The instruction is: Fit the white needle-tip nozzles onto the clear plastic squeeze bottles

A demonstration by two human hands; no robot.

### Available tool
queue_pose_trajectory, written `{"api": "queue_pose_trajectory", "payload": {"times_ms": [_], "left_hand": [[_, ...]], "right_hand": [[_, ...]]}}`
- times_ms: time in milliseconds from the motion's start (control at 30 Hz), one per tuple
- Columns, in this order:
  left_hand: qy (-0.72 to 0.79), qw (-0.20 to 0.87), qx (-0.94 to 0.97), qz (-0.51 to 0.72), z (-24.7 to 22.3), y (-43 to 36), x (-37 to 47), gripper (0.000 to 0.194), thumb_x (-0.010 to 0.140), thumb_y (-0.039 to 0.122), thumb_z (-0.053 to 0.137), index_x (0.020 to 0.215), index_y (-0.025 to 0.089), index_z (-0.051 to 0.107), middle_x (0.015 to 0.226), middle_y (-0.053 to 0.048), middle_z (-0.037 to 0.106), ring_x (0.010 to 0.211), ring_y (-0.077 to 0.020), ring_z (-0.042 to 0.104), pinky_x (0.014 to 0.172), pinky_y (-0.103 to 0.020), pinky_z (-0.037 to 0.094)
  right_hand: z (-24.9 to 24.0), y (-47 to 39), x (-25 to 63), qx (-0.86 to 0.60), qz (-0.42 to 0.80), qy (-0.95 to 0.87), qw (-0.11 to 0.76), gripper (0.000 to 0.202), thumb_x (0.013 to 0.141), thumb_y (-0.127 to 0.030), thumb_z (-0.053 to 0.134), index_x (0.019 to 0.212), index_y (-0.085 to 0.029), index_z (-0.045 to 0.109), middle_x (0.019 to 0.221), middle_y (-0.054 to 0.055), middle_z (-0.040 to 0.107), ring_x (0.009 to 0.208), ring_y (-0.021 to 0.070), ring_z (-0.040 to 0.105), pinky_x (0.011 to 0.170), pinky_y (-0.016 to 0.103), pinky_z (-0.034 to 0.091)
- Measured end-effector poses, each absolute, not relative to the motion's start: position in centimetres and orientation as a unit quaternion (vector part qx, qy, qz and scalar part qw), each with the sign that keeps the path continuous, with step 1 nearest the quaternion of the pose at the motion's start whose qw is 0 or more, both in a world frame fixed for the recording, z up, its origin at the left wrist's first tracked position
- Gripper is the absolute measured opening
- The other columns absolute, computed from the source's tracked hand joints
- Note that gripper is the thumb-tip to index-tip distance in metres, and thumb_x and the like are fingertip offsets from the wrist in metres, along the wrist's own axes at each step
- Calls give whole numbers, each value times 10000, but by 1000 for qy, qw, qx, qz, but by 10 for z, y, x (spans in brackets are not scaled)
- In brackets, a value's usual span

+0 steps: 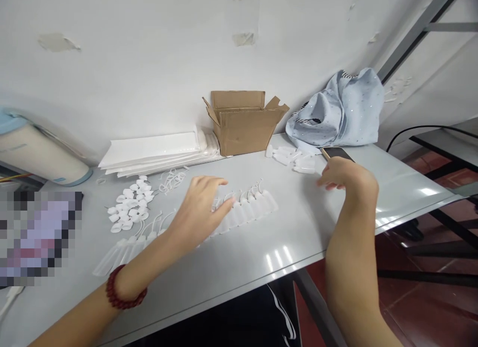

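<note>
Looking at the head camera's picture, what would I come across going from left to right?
Pale tumbler, pile of small white plastic parts, left hand, loose translucent plastic pieces, right hand, black cable.

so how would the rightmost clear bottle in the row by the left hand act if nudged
The rightmost clear bottle would probably slide easily, as the table looks smooth and glossy. It may be light, since it looks like translucent plastic. Pushed toward the row, it would likely bump its neighbours, which lie close beside it.
</note>
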State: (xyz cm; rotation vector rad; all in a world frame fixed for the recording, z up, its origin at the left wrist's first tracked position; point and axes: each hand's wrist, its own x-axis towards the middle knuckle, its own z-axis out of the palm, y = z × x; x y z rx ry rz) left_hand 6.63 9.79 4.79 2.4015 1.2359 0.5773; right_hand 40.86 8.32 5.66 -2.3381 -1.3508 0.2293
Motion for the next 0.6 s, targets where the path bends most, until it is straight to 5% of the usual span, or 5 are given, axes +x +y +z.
{"api": "queue_pose_trajectory", "payload": {"times_ms": [133, 233, 400, 600], "left_hand": [[526, 226, 791, 218, 57, 98, 44, 359, 873, 449, 503, 1143, 233, 601, 1215, -63, 607, 1120, -298, 521, 638, -303, 494], [571, 238, 747, 242, 60, 98, 29, 305, 856, 446, 527, 1088, 277, 630, 1214, -21, 615, 1042, -276, 563, 617, -286, 472], [636, 250, 674, 281, 64, 97, 11, 195, 844, 391, 558, 966, 282, 664, 1148, -1, 652, 961, -247, 598, 611, -274, 429], [622, 206, 680, 331, 71, 85, 5, 174, 833, 374, 572, 935, 273, 669, 1044, 11, 681, 941, -223, 616, 566, -245, 388]], "right_hand": [[63, 86, 407, -887, -10, -408, 216, 107, 628, -163, 710, 680, -166, 617, 739, 102, 658, 724, 258, 610, 612, 349, 427], [65, 83, 407, -888, -57, -392, 235, 131, 741, -181, 597, 867, -162, 630, 907, 114, 674, 872, 249, 602, 686, 324, 427], [58, 59, 416, -883, -16, -422, 206, 141, 730, -197, 629, 861, -153, 658, 881, 92, 687, 756, 191, 591, 656, 287, 412], [38, 26, 428, -895, 10, -422, 146, 223, 688, -243, 691, 874, -119, 682, 831, 120, 684, 762, 239, 595, 664, 329, 407]]}}
